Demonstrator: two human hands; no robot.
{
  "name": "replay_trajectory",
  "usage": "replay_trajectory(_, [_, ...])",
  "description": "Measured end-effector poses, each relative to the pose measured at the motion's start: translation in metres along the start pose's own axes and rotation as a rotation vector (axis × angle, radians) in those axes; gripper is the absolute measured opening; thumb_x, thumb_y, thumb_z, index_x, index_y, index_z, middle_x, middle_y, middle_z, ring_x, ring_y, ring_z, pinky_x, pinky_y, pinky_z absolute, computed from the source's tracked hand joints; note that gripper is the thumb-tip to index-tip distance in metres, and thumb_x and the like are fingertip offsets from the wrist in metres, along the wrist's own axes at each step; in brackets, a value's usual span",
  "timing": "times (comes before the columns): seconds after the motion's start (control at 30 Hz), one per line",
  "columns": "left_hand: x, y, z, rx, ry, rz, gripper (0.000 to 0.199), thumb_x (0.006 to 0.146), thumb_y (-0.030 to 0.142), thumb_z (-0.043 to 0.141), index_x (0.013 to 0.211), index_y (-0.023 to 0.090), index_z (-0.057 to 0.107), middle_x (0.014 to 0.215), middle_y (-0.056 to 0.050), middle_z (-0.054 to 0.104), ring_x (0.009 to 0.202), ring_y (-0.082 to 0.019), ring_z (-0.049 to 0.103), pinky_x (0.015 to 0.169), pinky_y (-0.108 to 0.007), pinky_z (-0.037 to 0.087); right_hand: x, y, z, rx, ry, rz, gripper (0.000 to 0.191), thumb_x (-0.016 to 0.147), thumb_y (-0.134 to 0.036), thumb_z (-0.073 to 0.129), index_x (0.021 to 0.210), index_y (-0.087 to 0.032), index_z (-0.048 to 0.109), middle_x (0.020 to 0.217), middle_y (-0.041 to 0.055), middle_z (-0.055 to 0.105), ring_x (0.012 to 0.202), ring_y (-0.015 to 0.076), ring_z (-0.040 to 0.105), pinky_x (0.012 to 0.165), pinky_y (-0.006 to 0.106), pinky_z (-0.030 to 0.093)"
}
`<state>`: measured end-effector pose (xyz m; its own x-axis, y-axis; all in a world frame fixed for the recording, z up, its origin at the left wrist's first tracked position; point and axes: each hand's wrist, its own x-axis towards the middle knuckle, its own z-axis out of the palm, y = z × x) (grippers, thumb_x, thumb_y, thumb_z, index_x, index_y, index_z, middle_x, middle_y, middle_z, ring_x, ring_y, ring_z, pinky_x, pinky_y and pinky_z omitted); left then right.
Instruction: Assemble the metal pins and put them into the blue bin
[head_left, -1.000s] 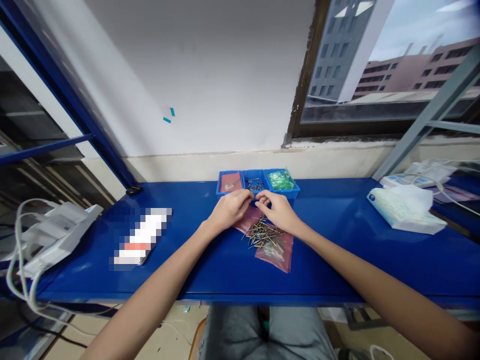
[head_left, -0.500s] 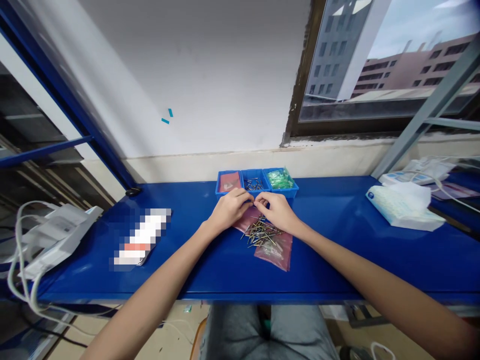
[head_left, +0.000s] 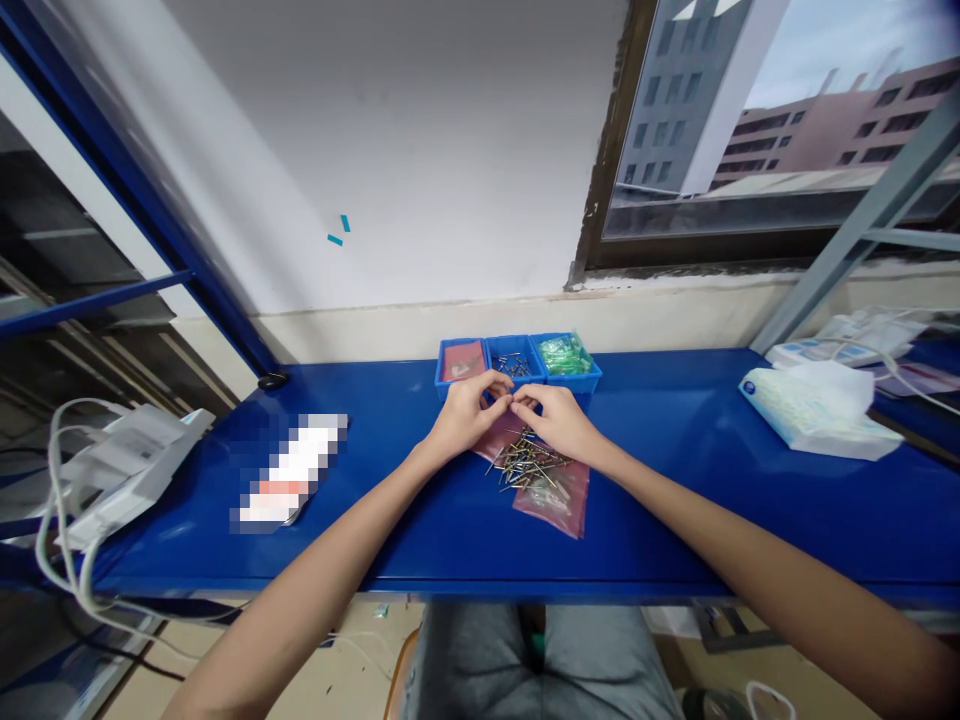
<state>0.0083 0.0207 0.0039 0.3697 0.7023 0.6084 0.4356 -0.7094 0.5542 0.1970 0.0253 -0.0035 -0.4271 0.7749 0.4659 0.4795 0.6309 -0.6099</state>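
Observation:
My left hand (head_left: 466,412) and my right hand (head_left: 556,418) meet fingertip to fingertip just in front of the blue bins. Both have curled fingers and thumbs drawn into a pinch; whatever is between them is too small to make out. Right below lies a heap of long metal screws (head_left: 527,462), spread over pink plastic bags (head_left: 574,500). Behind the hands, the left bin (head_left: 441,372) holds a pink bag, the middle bin (head_left: 517,346) holds loose screws, and the right bin (head_left: 577,384) holds green-printed clear packets (head_left: 561,354).
A tissue pack (head_left: 817,410) lies to the right on the blue table (head_left: 660,520). At left are a blurred-out flat object (head_left: 296,470) and a white power strip (head_left: 142,480) with cables. A wall and window stand behind the table.
The left hand's fingers have lifted and loosened a little, with the thumb now more visible. The right hand stays almost in place. The whole view has shifted slightly.

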Motion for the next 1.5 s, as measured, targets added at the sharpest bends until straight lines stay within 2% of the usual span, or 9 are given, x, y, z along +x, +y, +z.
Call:
replay_trajectory(0.17, [0.0, -0.004, 0.001, 0.029, 0.013, -0.037, 0.017, 0.091, 0.024, 0.063, 0.106, 0.017, 0.066, 0.089, -0.003, 0.075, 0.076, -0.014, 0.069, 0.065, -0.025, 0.053, 0.002, -0.002, -0.002, 0.11, -0.064, 0.05, 0.007, 0.087, -0.02, 0.062, 0.082, -0.017, 0.066, 0.079, 0.0027, 0.072, 0.071, 0.0155, 0.064, 0.068, 0.028, 0.047])
replay_trajectory(0.27, [-0.002, -0.007, 0.001, 0.138, -0.009, 0.016, 0.022, 0.094, 0.024, 0.06, 0.114, 0.017, 0.066, 0.083, -0.001, 0.072, 0.07, -0.013, 0.065, 0.069, -0.027, 0.054, 0.003, 0.002, -0.001, 0.13, -0.062, 0.075, 0.011, 0.087, -0.021, 0.06, 0.078, -0.016, 0.065, 0.074, 0.0025, 0.069, 0.069, 0.0154, 0.061, 0.067, 0.028, 0.046])
replay_trajectory(0.43, [-0.004, -0.008, -0.001, 0.293, -0.033, 0.206, 0.028, 0.1, 0.021, 0.051, 0.126, 0.017, 0.06, 0.108, -0.008, 0.071, 0.093, -0.018, 0.066, 0.085, -0.035, 0.054, 0.004, 0.004, -0.001, 0.205, -0.024, 0.129, 0.012, 0.085, -0.021, 0.059, 0.076, -0.016, 0.064, 0.069, 0.0018, 0.065, 0.064, 0.0145, 0.058, 0.067, 0.03, 0.047])
replay_trajectory(0.63, [-0.003, -0.004, -0.006, 0.383, -0.03, 0.211, 0.024, 0.102, 0.028, 0.05, 0.122, 0.02, 0.061, 0.103, -0.006, 0.067, 0.088, -0.016, 0.064, 0.079, -0.03, 0.054, 0.005, 0.001, -0.001, 0.385, -0.075, 0.175, 0.012, 0.085, -0.024, 0.06, 0.075, -0.017, 0.061, 0.071, 0.0019, 0.064, 0.064, 0.0138, 0.057, 0.066, 0.029, 0.047])
replay_trajectory(0.87, [-0.004, -0.006, -0.006, 0.431, -0.069, 0.186, 0.019, 0.101, 0.027, 0.05, 0.109, 0.019, 0.065, 0.099, -0.005, 0.066, 0.087, -0.015, 0.064, 0.079, -0.028, 0.054, 0.003, 0.002, -0.001, 0.377, -0.098, 0.16, 0.014, 0.086, -0.029, 0.061, 0.077, -0.017, 0.063, 0.069, 0.0012, 0.063, 0.064, 0.0143, 0.058, 0.063, 0.029, 0.046])
replay_trajectory(1.03, [-0.003, -0.005, -0.006, 0.396, -0.065, 0.167, 0.019, 0.101, 0.025, 0.049, 0.103, 0.017, 0.066, 0.095, -0.005, 0.066, 0.085, -0.015, 0.063, 0.077, -0.029, 0.053, 0.006, -0.001, -0.006, 0.423, -0.103, 0.204, 0.029, 0.096, -0.036, 0.05, 0.078, -0.017, 0.061, 0.069, 0.0029, 0.063, 0.061, 0.0133, 0.058, 0.062, 0.028, 0.049])
replay_trajectory(1.23, [0.0, -0.001, -0.003, 0.176, 0.025, 0.102, 0.014, 0.098, 0.029, 0.059, 0.099, 0.019, 0.069, 0.088, -0.003, 0.069, 0.075, -0.014, 0.061, 0.072, -0.029, 0.05, 0.006, 0.004, -0.008, 0.181, 0.021, 0.076, 0.014, 0.09, -0.025, 0.058, 0.101, -0.019, 0.064, 0.083, 0.0038, 0.069, 0.073, 0.0163, 0.064, 0.069, 0.029, 0.05])
replay_trajectory(1.4, [0.0, -0.003, 0.001, 0.095, 0.019, 0.051, 0.015, 0.095, 0.031, 0.062, 0.098, 0.019, 0.07, 0.086, -0.003, 0.07, 0.072, -0.013, 0.06, 0.068, -0.027, 0.048, 0.003, -0.003, -0.01, 0.086, -0.055, 0.044, 0.01, 0.088, -0.018, 0.056, 0.086, -0.018, 0.066, 0.077, 0.0021, 0.071, 0.069, 0.0156, 0.063, 0.065, 0.027, 0.046])
replay_trajectory(1.5, [-0.001, -0.006, 0.001, 0.129, 0.042, 0.012, 0.02, 0.096, 0.031, 0.06, 0.11, 0.018, 0.065, 0.082, -0.002, 0.068, 0.069, -0.014, 0.06, 0.067, -0.028, 0.049, 0.008, -0.003, -0.018, -0.104, -0.006, -0.001, 0.012, 0.09, -0.019, 0.056, 0.084, -0.019, 0.066, 0.077, 0.0031, 0.07, 0.069, 0.0166, 0.062, 0.067, 0.029, 0.043])
